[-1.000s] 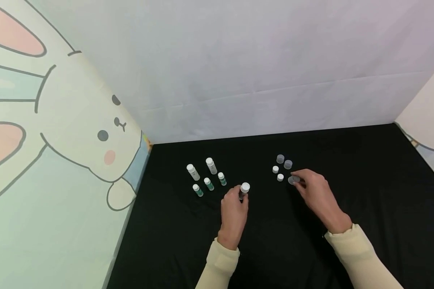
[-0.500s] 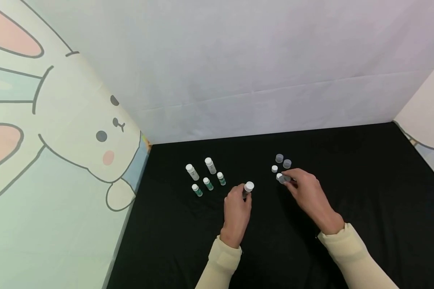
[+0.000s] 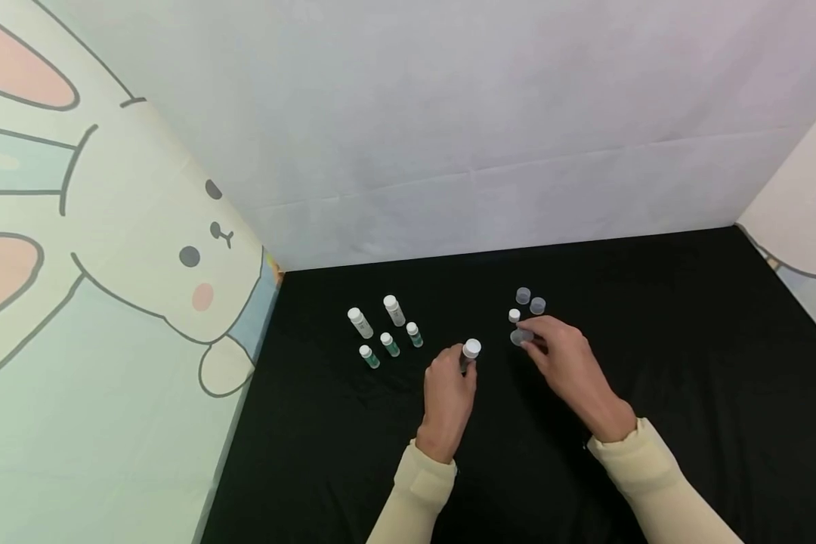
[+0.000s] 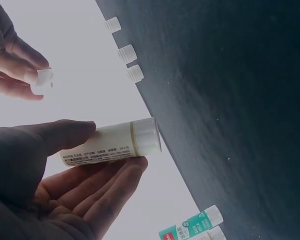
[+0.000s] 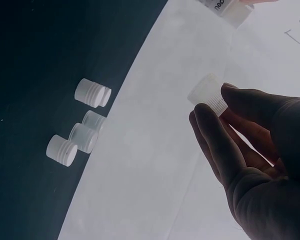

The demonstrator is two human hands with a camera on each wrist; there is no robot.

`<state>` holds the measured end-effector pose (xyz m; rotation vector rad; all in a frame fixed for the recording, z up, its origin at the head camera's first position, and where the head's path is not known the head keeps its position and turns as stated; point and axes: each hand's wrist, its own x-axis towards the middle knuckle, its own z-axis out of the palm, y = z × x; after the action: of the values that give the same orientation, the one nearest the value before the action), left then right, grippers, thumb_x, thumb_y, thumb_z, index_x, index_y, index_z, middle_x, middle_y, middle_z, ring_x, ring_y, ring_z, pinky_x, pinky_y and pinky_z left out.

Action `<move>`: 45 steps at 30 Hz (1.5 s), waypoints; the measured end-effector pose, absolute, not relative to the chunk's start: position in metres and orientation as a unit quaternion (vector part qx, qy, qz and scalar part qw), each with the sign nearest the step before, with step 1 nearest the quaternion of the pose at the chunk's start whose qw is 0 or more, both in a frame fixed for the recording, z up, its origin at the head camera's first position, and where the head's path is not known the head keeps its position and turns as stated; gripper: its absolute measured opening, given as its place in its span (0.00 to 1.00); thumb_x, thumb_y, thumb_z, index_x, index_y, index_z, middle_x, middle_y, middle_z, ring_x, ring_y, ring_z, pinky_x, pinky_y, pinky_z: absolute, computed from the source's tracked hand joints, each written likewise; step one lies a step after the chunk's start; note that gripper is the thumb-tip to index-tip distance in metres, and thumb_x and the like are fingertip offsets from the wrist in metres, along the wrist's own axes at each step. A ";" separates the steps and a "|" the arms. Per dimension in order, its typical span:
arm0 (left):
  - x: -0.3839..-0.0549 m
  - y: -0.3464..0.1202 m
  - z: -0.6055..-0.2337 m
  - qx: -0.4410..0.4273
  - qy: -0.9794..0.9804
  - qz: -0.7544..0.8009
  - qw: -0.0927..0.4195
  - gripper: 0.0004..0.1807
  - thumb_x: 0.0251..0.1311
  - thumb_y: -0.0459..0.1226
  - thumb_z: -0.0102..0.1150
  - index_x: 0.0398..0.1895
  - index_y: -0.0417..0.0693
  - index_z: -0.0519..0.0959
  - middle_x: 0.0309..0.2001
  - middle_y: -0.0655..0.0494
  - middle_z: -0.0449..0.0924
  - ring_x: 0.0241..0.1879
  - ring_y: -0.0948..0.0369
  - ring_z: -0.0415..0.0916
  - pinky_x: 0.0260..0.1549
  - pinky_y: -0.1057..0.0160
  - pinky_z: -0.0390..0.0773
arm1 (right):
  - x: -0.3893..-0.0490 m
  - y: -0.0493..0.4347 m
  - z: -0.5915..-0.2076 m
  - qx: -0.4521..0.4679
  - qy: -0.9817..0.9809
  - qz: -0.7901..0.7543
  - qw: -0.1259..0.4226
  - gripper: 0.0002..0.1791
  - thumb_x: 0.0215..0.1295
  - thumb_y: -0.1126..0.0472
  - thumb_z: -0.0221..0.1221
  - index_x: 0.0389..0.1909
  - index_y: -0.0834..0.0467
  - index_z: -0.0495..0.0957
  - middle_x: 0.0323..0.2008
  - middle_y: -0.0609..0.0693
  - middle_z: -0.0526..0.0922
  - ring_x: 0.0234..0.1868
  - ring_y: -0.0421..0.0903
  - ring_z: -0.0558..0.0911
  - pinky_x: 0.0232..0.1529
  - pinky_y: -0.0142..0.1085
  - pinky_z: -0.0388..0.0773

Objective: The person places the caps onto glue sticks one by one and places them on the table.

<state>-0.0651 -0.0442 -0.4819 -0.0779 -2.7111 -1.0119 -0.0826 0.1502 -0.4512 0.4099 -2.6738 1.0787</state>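
My left hand [image 3: 449, 397] grips a white glue stick [image 4: 110, 142], its white cap pointing up in the head view. Printed text runs along its barrel in the left wrist view. To the right, my right hand [image 3: 564, 370] pinches a translucent ribbed cap [image 5: 208, 94] between thumb and fingers. In the head view this cap overlaps the group of loose caps, hiding one white cap there. Another white cap [image 3: 514, 314] shows just beyond the fingertips, with two clear caps [image 3: 523, 295] behind it.
Left of my left hand stand two large white glue sticks [image 3: 360, 323] and three small green-labelled glue sticks [image 3: 390, 344]. A black cloth [image 3: 353, 453] covers the table, which meets a pale wall [image 3: 476, 189] at the back. A rabbit drawing [image 3: 149, 249] covers the left wall.
My right hand has carried the clear cap leftward, over the near white cap. My left hand has shifted slightly right with the glue stick. The standing sticks and other caps stay put.
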 end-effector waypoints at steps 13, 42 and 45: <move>-0.065 -0.043 -0.484 -0.035 -0.933 -0.336 0.126 0.06 0.64 0.28 0.72 0.43 0.41 0.86 0.39 0.48 0.87 0.38 0.54 0.88 0.37 0.57 0.87 | -0.081 0.141 -0.450 0.158 -0.907 0.373 0.118 0.19 0.63 0.75 0.71 0.55 0.66 0.85 0.50 0.61 0.87 0.45 0.57 0.89 0.44 0.52 0.87; -0.069 -0.038 -0.483 -0.032 -0.934 -0.337 0.113 0.09 0.64 0.29 0.73 0.46 0.40 0.87 0.40 0.48 0.87 0.39 0.55 0.88 0.40 0.57 0.88 | -0.078 0.129 -0.445 0.167 -0.895 0.388 0.143 0.20 0.61 0.74 0.72 0.54 0.64 0.86 0.51 0.59 0.88 0.43 0.52 0.90 0.43 0.48 0.88; -0.070 -0.038 -0.483 -0.033 -0.935 -0.334 0.118 0.09 0.64 0.29 0.73 0.46 0.40 0.87 0.40 0.48 0.87 0.39 0.55 0.88 0.40 0.57 0.88 | -0.078 0.129 -0.444 0.166 -0.894 0.388 0.147 0.20 0.61 0.74 0.72 0.54 0.64 0.86 0.51 0.59 0.88 0.43 0.53 0.89 0.43 0.48 0.88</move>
<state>-0.0698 -0.0376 -0.4827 -0.0964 -2.7349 -0.9767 -0.0778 0.1290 -0.4438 0.4773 -2.5742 1.1176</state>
